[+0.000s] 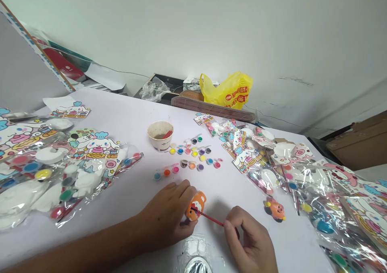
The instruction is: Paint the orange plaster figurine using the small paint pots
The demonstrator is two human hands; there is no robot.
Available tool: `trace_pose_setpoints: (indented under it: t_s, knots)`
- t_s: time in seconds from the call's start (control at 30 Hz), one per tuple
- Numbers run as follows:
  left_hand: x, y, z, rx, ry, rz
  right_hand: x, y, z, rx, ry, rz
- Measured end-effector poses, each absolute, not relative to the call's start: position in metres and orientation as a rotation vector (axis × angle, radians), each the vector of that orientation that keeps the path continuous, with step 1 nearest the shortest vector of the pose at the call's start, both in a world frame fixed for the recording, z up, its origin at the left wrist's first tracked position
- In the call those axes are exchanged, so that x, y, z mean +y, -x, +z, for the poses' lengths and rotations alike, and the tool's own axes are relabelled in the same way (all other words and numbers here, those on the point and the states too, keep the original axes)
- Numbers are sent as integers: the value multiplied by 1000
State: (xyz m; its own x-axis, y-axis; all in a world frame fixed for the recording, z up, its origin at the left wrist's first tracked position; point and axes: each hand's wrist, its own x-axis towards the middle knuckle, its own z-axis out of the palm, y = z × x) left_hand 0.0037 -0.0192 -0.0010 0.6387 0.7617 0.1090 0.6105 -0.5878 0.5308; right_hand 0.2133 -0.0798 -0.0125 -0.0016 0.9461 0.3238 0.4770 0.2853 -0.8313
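Observation:
My left hand (173,212) is closed around a small orange figurine (200,199) with white and red painted areas, near the front of the white table. Between the thumb and fingers of my right hand (249,236) is a thin red paintbrush (213,218), its dark tip touching the figurine's face. Beyond my hands stand several small paint pots (192,165) in many colours, in short strips. Behind them is a paper cup (160,136) holding murky liquid and a red stick-like item. A second painted figurine (274,209), orange with yellow and black, lies to the right.
Clear plastic packs of white figures and paints (81,180) cover the left side, and more packs (314,192) fill the right. A yellow plastic bag (228,91) sits beyond the far table edge. A round silvery object (198,265) lies at the front edge.

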Motion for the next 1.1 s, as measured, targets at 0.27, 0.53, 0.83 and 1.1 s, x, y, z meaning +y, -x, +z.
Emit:
trace_pose_setpoints:
  t_s: [0.27, 0.53, 0.83, 1.1]
  knots:
    - [-19, -2, -2, 1083, -2418, 458, -79, -213, -10, -1618, 1349, 630]
    - [-19, -2, -4, 1088, -2412, 476, -78, -212, -7, -1652, 1348, 632]
    - [-19, -2, -4, 1089, -2405, 486, -77, -217, -3, -1711, 1321, 627]
    - [-19, -1, -5, 1086, -2391, 480, -78, -219, -4, -1741, 1331, 589]
